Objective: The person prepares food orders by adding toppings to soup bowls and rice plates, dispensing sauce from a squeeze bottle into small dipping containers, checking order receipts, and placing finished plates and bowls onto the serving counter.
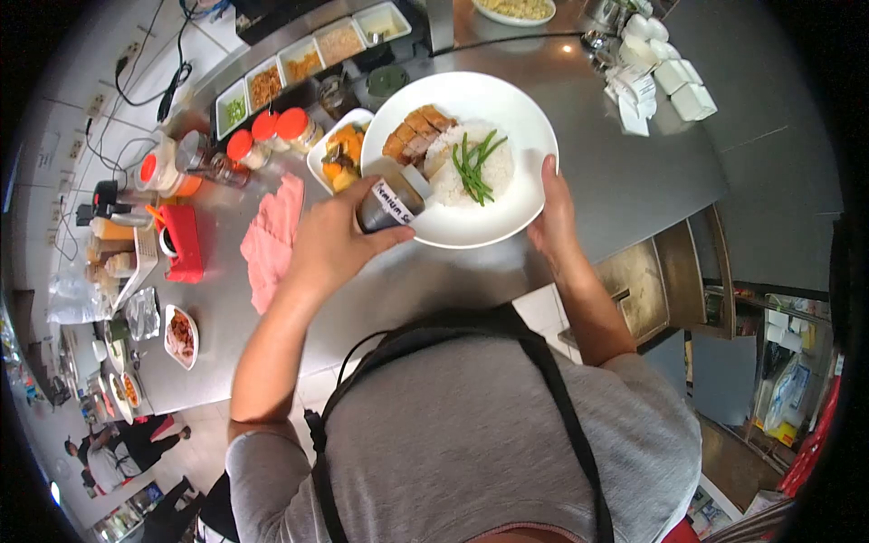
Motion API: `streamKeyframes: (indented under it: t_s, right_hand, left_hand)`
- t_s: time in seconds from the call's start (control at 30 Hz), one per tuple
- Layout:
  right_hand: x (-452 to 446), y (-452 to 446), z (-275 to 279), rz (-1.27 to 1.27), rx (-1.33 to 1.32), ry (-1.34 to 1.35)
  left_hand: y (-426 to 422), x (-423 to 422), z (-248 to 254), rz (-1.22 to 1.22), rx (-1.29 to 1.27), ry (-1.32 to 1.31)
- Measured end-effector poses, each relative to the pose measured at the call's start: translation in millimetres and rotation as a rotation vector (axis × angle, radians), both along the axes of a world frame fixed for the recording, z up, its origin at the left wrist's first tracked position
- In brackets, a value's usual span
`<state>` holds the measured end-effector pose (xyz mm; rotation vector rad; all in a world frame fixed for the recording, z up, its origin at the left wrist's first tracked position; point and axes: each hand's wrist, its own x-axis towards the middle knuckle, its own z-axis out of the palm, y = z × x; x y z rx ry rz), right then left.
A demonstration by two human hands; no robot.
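from where i'm standing, the steel bench [625, 176] is gleaming and carrying most of its load on the person's left. a rumpled pink cloth [274, 240] is lying there, and beyond it red-lidded jars [296, 131] are standing clustered. a white dish of orange and yellow pieces [340, 156] is sitting just beside them, while a dark tray of white food tubs [217, 120] is lining the back. left of the cloth, a red holder [187, 246] is standing near a white basket [141, 267]. toward the left end, a white dish of reddish food [182, 337] is resting near some crumpled shiny wrapping [142, 314]. over on the right, small white boxes [683, 89] are lying beside white papers [631, 98].
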<state>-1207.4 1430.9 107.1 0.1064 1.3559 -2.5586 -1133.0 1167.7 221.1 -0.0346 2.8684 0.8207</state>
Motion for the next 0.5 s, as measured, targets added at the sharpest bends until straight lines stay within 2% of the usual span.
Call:
streamKeyframes:
  t_s: [0.1,0.13,0.23,0.37,0.5]
  right_hand:
    - [-11.7,6.3,-2.3,-0.087,-0.033,0.002]
    - [-15.0,7.4,-4.9,-0.122,-0.041,-0.006]
    - [-31.1,23.0,-14.4,-0.172,-0.083,-0.051]
    - [-63.1,39.4,-27.0,-0.358,-0.085,-0.096]
    - [-108.6,59.5,-66.6,-0.479,-0.046,0.009]
  left_hand:
    - [6.5,-9.0,-34.2,0.139,0.661,0.072]
    - [10.1,-9.5,-27.2,0.218,0.794,-0.014]
    - [9.2,-2.5,-32.1,0.267,1.127,0.044]
    - [-10.8,19.5,-34.4,0.303,1.113,0.159]
    - [-33.7,56.4,-43.7,0.427,1.025,0.212]
